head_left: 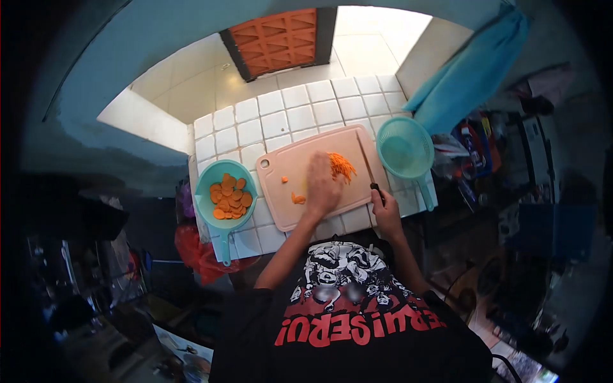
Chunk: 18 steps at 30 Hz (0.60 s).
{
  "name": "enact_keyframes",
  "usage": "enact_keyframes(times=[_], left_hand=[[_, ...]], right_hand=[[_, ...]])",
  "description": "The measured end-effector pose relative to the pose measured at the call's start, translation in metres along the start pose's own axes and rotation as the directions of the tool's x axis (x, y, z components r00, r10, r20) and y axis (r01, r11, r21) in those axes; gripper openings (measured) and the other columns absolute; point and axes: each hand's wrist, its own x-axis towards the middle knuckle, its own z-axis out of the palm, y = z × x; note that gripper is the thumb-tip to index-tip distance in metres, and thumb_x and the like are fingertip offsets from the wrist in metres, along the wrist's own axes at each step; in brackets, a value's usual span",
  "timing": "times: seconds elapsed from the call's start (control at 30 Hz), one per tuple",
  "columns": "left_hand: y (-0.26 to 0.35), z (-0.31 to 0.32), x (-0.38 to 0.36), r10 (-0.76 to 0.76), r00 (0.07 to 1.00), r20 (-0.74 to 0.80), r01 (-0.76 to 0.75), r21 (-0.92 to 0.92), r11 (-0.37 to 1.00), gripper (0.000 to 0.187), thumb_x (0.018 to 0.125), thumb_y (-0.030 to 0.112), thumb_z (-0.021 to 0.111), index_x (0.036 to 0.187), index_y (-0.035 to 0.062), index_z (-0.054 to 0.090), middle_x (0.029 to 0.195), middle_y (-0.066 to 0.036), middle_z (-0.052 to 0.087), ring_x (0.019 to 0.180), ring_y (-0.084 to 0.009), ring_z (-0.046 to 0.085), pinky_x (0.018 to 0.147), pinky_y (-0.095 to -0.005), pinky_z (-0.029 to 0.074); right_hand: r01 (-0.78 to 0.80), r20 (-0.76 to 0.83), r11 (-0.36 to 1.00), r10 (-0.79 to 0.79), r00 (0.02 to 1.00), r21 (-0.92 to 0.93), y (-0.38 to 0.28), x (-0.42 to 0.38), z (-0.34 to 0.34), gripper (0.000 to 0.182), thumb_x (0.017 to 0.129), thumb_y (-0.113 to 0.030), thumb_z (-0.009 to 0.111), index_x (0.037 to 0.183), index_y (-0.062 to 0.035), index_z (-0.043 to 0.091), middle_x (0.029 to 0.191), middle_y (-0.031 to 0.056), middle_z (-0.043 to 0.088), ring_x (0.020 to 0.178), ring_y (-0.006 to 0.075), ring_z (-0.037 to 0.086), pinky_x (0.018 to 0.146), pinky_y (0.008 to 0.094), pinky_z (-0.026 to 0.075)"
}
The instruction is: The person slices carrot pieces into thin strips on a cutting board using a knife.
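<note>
A pink cutting board (281, 207) lies at a slant on the tiled counter. My left hand (324, 185) rests over the middle of it, fingers stretched out and lying against a pile of thin carrot strips (343, 166). Part of the pile is hidden by that hand. Closed around the dark handle of a knife (365, 156) is my right hand (385, 209), at the board's right edge. The blade points away from me, along the board's right side. Small carrot pieces (297, 198) lie to the left of my left hand.
On the left stands a green strainer (199, 198) with carrot slices (228, 195). Another green strainer (405, 148) sits right of the board. White tiles (300, 116) stretch behind the board. A blue cloth (469, 67) hangs at the right, and a red plastic bag (199, 252) is at the lower left.
</note>
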Motion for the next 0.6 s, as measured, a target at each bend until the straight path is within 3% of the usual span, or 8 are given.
enact_keyframes(times=[0.03,0.1,0.23,0.3,0.37,0.47,0.53,0.6], left_hand=[[0.011,0.004,-0.003,-0.011,1.0,-0.021,0.012,0.007,1.0,0.071,0.094,0.019,0.06,0.154,-0.0075,0.033,0.161,-0.03,0.03,0.153,-0.0433,0.023,0.126,-0.0466,0.02],[0.033,0.008,-0.007,0.049,0.997,0.056,-0.032,-0.275,0.961,0.072,0.094,0.02,0.059,0.155,-0.0059,0.032,0.16,-0.03,0.032,0.152,-0.0445,0.024,0.126,-0.0487,0.017],[0.034,-0.004,-0.001,-0.014,0.997,-0.077,-0.014,-0.343,0.939,0.074,0.093,0.017,0.062,0.157,-0.0025,0.031,0.16,-0.029,0.033,0.154,-0.0424,0.022,0.126,-0.0506,0.014],[0.031,-0.008,-0.001,-0.163,0.944,-0.286,0.171,0.003,0.985,0.071,0.093,0.021,0.059,0.155,-0.0035,0.034,0.159,-0.029,0.033,0.153,-0.0439,0.023,0.126,-0.0533,0.013],[0.026,0.003,0.002,-0.173,0.956,-0.237,0.178,0.003,0.984,0.07,0.093,0.021,0.059,0.154,-0.0034,0.035,0.16,-0.029,0.034,0.153,-0.0435,0.023,0.126,-0.0546,0.011],[0.029,0.013,0.0,-0.106,0.978,-0.179,0.118,0.059,0.991,0.065,0.094,0.023,0.059,0.15,-0.0035,0.041,0.156,-0.029,0.04,0.15,-0.0428,0.03,0.126,-0.0529,0.016],[0.035,0.012,-0.001,-0.067,0.998,-0.008,0.064,-0.212,0.975,0.06,0.095,0.02,0.058,0.148,-0.0043,0.045,0.149,-0.03,0.048,0.145,-0.0415,0.041,0.124,-0.0485,0.024],[0.04,0.003,-0.005,-0.051,0.997,-0.062,0.027,-0.334,0.942,0.051,0.095,0.016,0.059,0.141,-0.0036,0.053,0.14,-0.028,0.057,0.138,-0.0397,0.05,0.121,-0.0459,0.032]], right_hand=[[0.013,0.027,0.995,-0.016,0.999,0.103,0.0,0.006,-0.003,0.039,0.106,-0.034,0.056,0.093,0.0028,0.063,0.065,0.0063,0.056,0.06,0.0161,0.054,0.057,0.0365,0.041],[0.032,0.071,0.973,-0.05,0.996,0.229,-0.003,0.015,-0.01,0.036,0.106,-0.031,0.056,0.092,0.0016,0.062,0.065,-0.0015,0.051,0.06,0.0094,0.048,0.054,0.0327,0.037],[0.11,0.207,0.985,-0.137,0.969,0.135,-0.002,0.03,-0.015,0.038,0.106,-0.032,0.058,0.089,0.0014,0.061,0.064,-0.0004,0.051,0.06,0.0101,0.049,0.055,0.0327,0.037],[0.113,0.242,0.984,-0.144,0.959,0.138,0.001,0.031,-0.013,0.038,0.106,-0.033,0.058,0.088,0.0006,0.061,0.064,-0.001,0.051,0.06,0.0093,0.048,0.054,0.0315,0.037],[0.126,0.285,0.981,-0.164,0.944,0.146,0.001,0.032,-0.009,0.038,0.106,-0.033,0.058,0.087,-0.0002,0.061,0.064,-0.0015,0.052,0.059,0.0084,0.048,0.053,0.0302,0.036],[-0.068,0.344,0.953,-0.04,0.938,0.295,0.002,0.024,-0.005,0.037,0.107,-0.034,0.055,0.087,-0.0034,0.06,0.064,-0.0039,0.05,0.057,0.0058,0.046,0.051,0.0264,0.035],[-0.105,0.355,0.93,-0.029,0.935,0.353,0.003,0.02,-0.009,0.035,0.108,-0.034,0.054,0.088,-0.0065,0.059,0.063,-0.0066,0.046,0.055,0.0033,0.042,0.049,0.0235,0.032],[-0.113,0.339,0.926,-0.017,0.941,0.361,0.013,0.02,-0.013,0.034,0.108,-0.034,0.054,0.088,-0.0066,0.058,0.063,-0.0068,0.045,0.054,0.0034,0.041,0.048,0.0237,0.031]])
